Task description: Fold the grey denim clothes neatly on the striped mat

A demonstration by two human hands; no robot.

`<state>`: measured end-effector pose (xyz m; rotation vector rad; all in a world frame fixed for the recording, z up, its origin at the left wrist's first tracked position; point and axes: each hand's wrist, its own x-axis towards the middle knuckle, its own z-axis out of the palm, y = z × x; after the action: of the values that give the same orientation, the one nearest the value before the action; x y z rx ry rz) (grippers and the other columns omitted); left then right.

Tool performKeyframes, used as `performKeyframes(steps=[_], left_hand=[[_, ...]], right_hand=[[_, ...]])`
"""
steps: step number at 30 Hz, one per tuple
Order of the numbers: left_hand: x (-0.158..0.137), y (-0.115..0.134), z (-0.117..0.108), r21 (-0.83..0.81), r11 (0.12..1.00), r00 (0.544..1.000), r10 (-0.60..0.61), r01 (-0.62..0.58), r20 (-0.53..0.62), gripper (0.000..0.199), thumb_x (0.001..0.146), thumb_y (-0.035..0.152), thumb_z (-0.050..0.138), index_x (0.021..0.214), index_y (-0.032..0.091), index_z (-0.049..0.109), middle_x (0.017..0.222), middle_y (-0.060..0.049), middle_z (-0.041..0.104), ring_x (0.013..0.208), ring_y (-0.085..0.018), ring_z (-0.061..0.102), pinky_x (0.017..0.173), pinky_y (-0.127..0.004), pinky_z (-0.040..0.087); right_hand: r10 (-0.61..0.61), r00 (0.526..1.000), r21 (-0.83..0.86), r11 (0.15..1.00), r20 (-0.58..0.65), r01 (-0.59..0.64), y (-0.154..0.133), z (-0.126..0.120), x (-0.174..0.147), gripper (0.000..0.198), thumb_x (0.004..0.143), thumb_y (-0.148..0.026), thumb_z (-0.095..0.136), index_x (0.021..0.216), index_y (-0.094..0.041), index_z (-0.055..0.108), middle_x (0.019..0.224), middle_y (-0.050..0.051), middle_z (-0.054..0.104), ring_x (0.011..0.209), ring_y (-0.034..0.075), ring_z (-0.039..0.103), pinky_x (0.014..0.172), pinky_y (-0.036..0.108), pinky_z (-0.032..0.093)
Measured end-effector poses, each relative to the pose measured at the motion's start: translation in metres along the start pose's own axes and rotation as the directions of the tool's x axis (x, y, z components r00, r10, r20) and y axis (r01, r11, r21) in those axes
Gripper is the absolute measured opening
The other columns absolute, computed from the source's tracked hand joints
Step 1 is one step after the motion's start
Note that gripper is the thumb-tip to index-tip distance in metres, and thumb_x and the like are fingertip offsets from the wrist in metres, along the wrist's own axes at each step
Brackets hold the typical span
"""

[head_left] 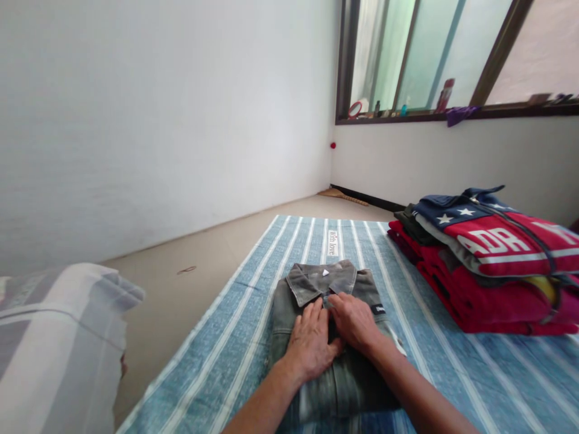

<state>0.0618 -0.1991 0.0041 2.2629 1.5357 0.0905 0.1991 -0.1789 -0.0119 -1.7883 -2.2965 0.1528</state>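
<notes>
A faded grey-green denim jacket [284, 310] lies folded into a rectangle, its collar at the far end and a small dark label on its right side. Flat on its front rests my left hand [312, 340], fingers stretched towards the collar. My right hand [355, 319] is beside it, just below the collar, with bent fingers closed on the front edge near the neck. The fingertips of both hands almost meet there. Under the jacket is a blue-and-white striped cloth [253, 301].
To the right stands a stack of folded clothes [497, 289], topped by a red and navy zip jacket [502, 235] with stars. A grey-white covered bulk [67, 349] is at the left. Small items, including a red bottle [445, 96], line the windowsill [407, 116]. A broom [344, 195] lies in the corner.
</notes>
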Motion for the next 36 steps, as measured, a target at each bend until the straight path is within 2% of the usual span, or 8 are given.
performKeyframes(steps=[4,8,14,18,24,36], left_hand=[[0.001,-0.001,0.001,0.009,1.000,1.000,0.012,-0.012,-0.024,0.056,0.080,0.042,0.047,0.128,0.014,0.049,0.154,-0.013,0.027,0.141,-0.031,0.023,0.111,-0.055,0.025],[0.000,-0.003,-0.001,-0.023,0.999,0.998,0.043,-0.044,-0.037,0.051,0.079,0.043,0.052,0.122,0.015,0.054,0.152,-0.014,0.030,0.141,-0.031,0.024,0.110,-0.054,0.028],[-0.025,0.000,-0.004,0.011,0.995,0.995,0.096,-0.096,-0.007,0.058,0.083,0.041,0.054,0.133,0.011,0.049,0.154,-0.015,0.027,0.143,-0.027,0.018,0.116,-0.044,0.021],[-0.036,0.001,0.000,0.059,0.995,0.997,0.072,-0.074,0.039,0.061,0.087,0.041,0.051,0.140,0.011,0.042,0.154,-0.013,0.028,0.143,-0.026,0.018,0.117,-0.047,0.017],[-0.034,-0.006,0.010,0.091,0.989,0.993,0.115,-0.116,0.019,0.061,0.093,0.048,0.041,0.142,0.013,0.039,0.152,-0.012,0.030,0.143,-0.026,0.020,0.117,-0.050,0.017],[-0.036,-0.008,0.016,0.118,0.984,0.991,0.136,-0.135,-0.002,0.061,0.094,0.049,0.039,0.142,0.013,0.039,0.152,-0.013,0.031,0.142,-0.027,0.022,0.116,-0.051,0.019]], right_hand=[[-0.006,1.000,0.005,1.000,-0.001,0.006,0.002,0.005,-0.004,0.023,0.092,-0.019,0.041,0.088,-0.021,0.064,0.092,0.005,0.065,0.090,0.021,0.060,0.073,0.028,0.038],[-0.017,1.000,0.042,0.999,-0.002,0.017,0.007,0.005,-0.004,0.019,0.092,-0.025,0.045,0.088,-0.022,0.064,0.094,0.004,0.065,0.093,0.020,0.059,0.074,0.027,0.039],[-0.019,1.000,0.126,0.992,-0.011,0.020,0.011,-0.003,-0.020,0.014,0.090,-0.024,0.049,0.093,-0.022,0.063,0.095,0.003,0.064,0.091,0.018,0.060,0.075,0.025,0.039],[-0.017,1.000,0.173,0.985,-0.015,0.019,0.008,-0.005,-0.034,0.014,0.090,-0.022,0.049,0.093,-0.023,0.063,0.094,0.003,0.065,0.090,0.019,0.060,0.076,0.026,0.039],[-0.065,0.996,0.145,0.987,-0.059,0.073,0.006,0.005,-0.042,0.014,0.091,-0.019,0.049,0.086,-0.021,0.062,0.094,0.004,0.064,0.092,0.021,0.057,0.081,0.029,0.038],[-0.067,0.990,0.199,0.976,-0.122,0.091,0.010,0.019,-0.042,0.015,0.093,-0.019,0.048,0.090,-0.020,0.063,0.094,0.004,0.063,0.093,0.020,0.055,0.083,0.030,0.039]])
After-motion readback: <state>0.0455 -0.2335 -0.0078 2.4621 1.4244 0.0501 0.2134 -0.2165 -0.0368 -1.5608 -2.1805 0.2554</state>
